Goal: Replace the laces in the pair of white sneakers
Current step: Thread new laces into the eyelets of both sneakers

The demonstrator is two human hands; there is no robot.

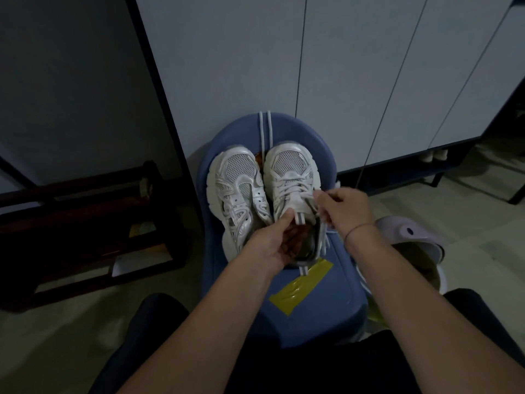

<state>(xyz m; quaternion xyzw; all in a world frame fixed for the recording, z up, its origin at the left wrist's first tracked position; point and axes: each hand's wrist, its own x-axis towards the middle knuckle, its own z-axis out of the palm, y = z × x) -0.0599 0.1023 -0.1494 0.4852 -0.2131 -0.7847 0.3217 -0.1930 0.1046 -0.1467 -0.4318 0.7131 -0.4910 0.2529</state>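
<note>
Head view: on the stool (326,297), my left hand (271,247) grips the laced shoe (292,169) by its collar while my right hand (345,209) pinches its lace (297,191) at the top eyelets; next, I judge, a steady pull through.

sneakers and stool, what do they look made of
Sneakers: woven mesh toe panels, visible as a fine grid, under glossy, probably synthetic overlays. Stool: likely moulded plastic, from its smooth, matte, rounded blue surface, patched with shiny yellow tape.

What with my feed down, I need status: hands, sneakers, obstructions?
Left hand grips laced sneaker at its opening. Right hand pinches its lace. Other sneaker unlaced. Between them, loose lace; nothing blocking.
</note>
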